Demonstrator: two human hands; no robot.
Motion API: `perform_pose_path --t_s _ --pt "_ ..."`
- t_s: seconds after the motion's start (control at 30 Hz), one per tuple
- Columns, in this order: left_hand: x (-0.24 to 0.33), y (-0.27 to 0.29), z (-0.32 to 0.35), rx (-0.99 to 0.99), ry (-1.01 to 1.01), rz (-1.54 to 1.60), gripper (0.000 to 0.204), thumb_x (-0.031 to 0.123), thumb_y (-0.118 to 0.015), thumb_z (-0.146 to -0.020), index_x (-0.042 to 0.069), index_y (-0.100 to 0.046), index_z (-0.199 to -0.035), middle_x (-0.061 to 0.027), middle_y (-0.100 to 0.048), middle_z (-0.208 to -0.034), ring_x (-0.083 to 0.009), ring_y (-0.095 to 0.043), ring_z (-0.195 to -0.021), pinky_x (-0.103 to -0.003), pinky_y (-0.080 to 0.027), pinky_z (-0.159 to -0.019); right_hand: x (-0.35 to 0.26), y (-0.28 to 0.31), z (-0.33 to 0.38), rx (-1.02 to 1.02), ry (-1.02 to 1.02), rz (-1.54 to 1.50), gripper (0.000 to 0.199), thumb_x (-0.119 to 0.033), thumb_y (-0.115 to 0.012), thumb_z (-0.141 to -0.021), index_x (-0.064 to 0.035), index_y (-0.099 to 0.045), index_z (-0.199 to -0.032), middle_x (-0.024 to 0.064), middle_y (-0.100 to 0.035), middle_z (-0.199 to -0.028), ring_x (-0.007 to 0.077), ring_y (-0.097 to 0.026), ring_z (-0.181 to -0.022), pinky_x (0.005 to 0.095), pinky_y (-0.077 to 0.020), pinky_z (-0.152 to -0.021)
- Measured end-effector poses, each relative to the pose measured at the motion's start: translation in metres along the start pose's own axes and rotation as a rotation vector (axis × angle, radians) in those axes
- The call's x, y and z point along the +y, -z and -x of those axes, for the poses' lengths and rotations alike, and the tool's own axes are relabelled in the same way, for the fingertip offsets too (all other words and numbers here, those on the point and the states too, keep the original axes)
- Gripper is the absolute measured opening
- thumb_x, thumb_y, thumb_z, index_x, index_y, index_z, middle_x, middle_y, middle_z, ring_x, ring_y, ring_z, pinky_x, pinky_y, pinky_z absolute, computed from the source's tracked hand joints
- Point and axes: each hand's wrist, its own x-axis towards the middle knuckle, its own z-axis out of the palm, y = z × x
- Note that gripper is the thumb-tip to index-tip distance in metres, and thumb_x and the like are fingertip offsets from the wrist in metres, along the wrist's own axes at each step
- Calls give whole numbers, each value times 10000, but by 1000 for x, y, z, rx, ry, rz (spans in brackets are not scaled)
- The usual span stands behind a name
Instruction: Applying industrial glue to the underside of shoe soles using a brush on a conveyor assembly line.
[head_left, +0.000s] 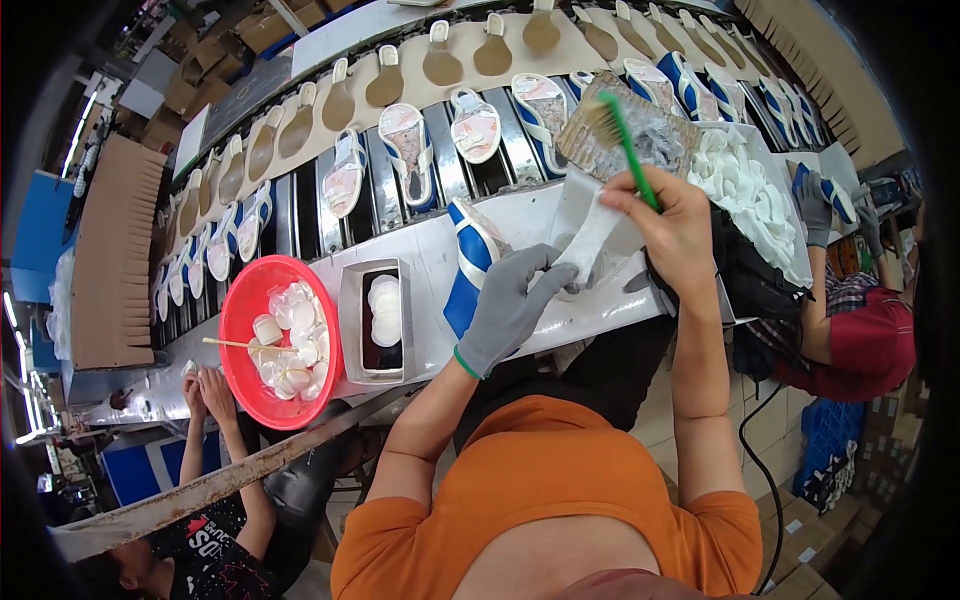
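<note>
My left hand point(508, 300), in a grey glove with a green cuff, pinches the lower end of a white strip point(592, 240). My bare right hand point(675, 225) is closed round a green-handled brush point(622, 140), bristles up and to the left. Its thumb and fingertips also meet the strip's upper end. Just left of the glove, a blue and white sandal point(466, 262) stands on the white bench, partly hidden by that hand. Beyond the brush lies a piece of cardboard point(582, 140) with a whitish, shiny smear on it.
Sandals point(405, 140) and brown soles point(441, 62) line the conveyor ahead. At left stand a pink basin point(235, 365) of white pieces and a metal tin point(349, 335) with white discs. White fabric pieces point(742, 185) are heaped at right. Co-workers sit on both sides.
</note>
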Motion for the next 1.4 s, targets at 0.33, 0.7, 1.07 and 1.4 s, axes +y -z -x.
perform_pose_path --t_s 0.33,0.7,1.07,1.4 --pt "-21 7 32 181 -220 -432 156 188 -588 -946 38 -622 -922 -84 -633 -801 -279 -588 -848 -375 -438 -809 9 -33 1 69 207 43 56 3 -707 -815 28 -686 -861 44 -653 -754 104 -560 -677 241 -420 -621" --pt "-101 49 21 238 370 -421 710 555 -545 -910 -63 -503 -1256 -316 -603 -1179 -427 -615 -1057 -488 -461 -896 -11 -6 34 -465 -68 -250 83 -44 -753 -784 20 -707 -810 44 -670 -711 83 -581 -669 253 -427 -611" --pt "-125 11 27 281 168 937 580 385 -495 -964 27 -401 -1411 -141 -576 -1286 -222 -612 -1122 -367 -493 -969 5 -54 38 -432 -87 -190 136 -78 -792 -765 3 -698 -822 -2 -635 -711 72 -510 -658 236 -377 -593" --pt "-94 4 32 245 65 831 723 400 -525 -920 8 -305 -1486 -155 -515 -1353 -230 -559 -1195 -359 -470 -993 11 -63 37 -304 202 -32 153 -29 -784 -750 42 -671 -825 66 -569 -838 155 -560 -767 280 -437 -658"
